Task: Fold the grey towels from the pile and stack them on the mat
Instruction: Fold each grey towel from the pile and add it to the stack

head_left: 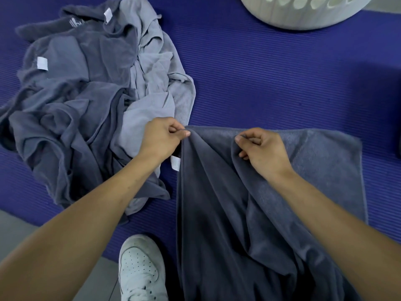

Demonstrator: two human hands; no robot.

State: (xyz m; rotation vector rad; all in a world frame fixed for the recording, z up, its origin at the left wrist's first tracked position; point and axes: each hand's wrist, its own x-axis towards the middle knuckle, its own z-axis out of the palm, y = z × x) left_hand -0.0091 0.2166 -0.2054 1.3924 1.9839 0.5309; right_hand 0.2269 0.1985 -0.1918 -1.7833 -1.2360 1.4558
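A dark grey towel (pixel 219 213) hangs in loose folds from both of my hands, draping down toward me. My left hand (pixel 161 137) pinches its top left corner between thumb and fingers. My right hand (pixel 262 148) pinches the top edge a little to the right. Under and behind the hanging towel lies a folded grey towel (pixel 329 161) flat on the blue ribbed mat (pixel 271 83). A crumpled pile of dark and light grey towels (pixel 86 94) sits on the mat to the left, with white labels showing.
A white laundry basket (pixel 303 11) with oval holes stands at the far right on the mat. A white sneaker (pixel 141 270) rests at the mat's near edge on grey floor (pixel 17 235). A dark object shows at the right border.
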